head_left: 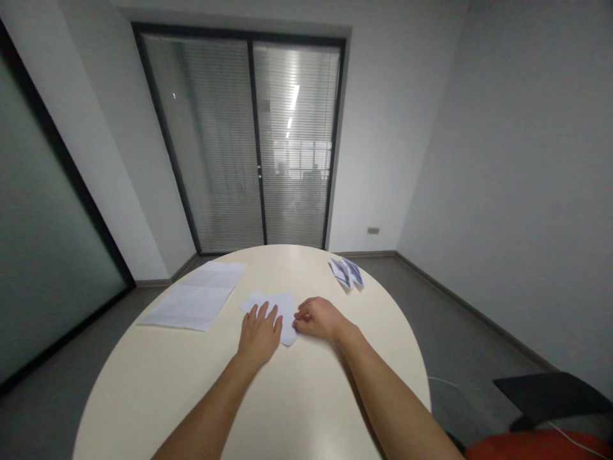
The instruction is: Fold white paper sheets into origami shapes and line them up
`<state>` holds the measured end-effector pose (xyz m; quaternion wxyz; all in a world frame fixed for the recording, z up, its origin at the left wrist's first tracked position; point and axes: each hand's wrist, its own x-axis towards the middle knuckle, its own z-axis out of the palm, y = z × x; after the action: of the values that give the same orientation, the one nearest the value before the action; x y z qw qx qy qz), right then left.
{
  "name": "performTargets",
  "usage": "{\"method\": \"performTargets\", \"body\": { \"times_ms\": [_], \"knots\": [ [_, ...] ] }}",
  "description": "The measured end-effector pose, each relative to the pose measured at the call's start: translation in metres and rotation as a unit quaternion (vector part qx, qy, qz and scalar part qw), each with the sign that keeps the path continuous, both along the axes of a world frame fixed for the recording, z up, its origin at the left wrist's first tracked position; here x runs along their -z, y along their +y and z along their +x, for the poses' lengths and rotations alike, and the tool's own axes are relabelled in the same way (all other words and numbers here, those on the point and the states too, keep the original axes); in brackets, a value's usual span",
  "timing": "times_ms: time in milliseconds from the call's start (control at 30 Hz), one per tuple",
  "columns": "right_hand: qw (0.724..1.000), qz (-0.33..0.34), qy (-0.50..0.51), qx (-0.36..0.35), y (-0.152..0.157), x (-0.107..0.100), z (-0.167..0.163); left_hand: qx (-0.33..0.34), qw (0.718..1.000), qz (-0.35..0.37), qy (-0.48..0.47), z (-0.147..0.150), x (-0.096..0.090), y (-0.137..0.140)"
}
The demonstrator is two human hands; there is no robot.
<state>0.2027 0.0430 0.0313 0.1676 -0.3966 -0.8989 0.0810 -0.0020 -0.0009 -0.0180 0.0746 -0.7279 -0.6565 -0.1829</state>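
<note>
A small sheet of white paper (286, 305) with an uneven outline lies on the round table (158, 390), partly covered by my hands. My left hand (260, 333) rests flat on its left part, fingers spread. At the paper's right edge, my right hand (320, 318) has its fingers curled and pressed together on the paper's margin. What exactly lies between those fingertips is mostly hidden. Toward the far right of the table sits a folded paper piece (347, 273) with dark printed patches.
Larger white sheets (198, 295) with crease lines lie at the table's left edge. A chair with a red seat (536, 445) and black armrest (553, 393) stands at lower right. Beyond the table are a glass door with blinds (297, 147) and grey walls.
</note>
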Motion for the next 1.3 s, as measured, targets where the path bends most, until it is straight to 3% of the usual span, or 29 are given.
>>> {"method": "performTargets", "body": {
  "times_ms": [133, 367, 533, 800, 1067, 1300],
  "knots": [
    [1.0, -0.011, 0.016, -0.02, -0.003, 0.0, -0.003, 0.022, 1.0, -0.019, 0.001, -0.005, -0.001, 0.002],
    [0.994, 0.018, 0.071, -0.075, 0.006, 0.016, 0.002, 0.132, 0.987, -0.076, -0.044, -0.014, -0.011, -0.001],
    [0.994, -0.022, 0.067, -0.087, 0.008, 0.021, 0.005, 0.154, 0.983, -0.071, -0.075, -0.018, -0.018, -0.001],
    [0.989, -0.074, 0.085, -0.092, 0.009, 0.021, 0.001, 0.119, 0.989, -0.033, -0.077, -0.021, -0.018, 0.005],
    [0.982, -0.107, 0.098, -0.12, 0.008, 0.017, -0.002, 0.056, 0.997, -0.049, -0.03, -0.021, -0.018, 0.007],
    [0.98, -0.118, 0.095, -0.129, 0.009, 0.019, -0.003, 0.067, 0.995, -0.072, -0.013, -0.021, -0.015, 0.012]
  ]
}}
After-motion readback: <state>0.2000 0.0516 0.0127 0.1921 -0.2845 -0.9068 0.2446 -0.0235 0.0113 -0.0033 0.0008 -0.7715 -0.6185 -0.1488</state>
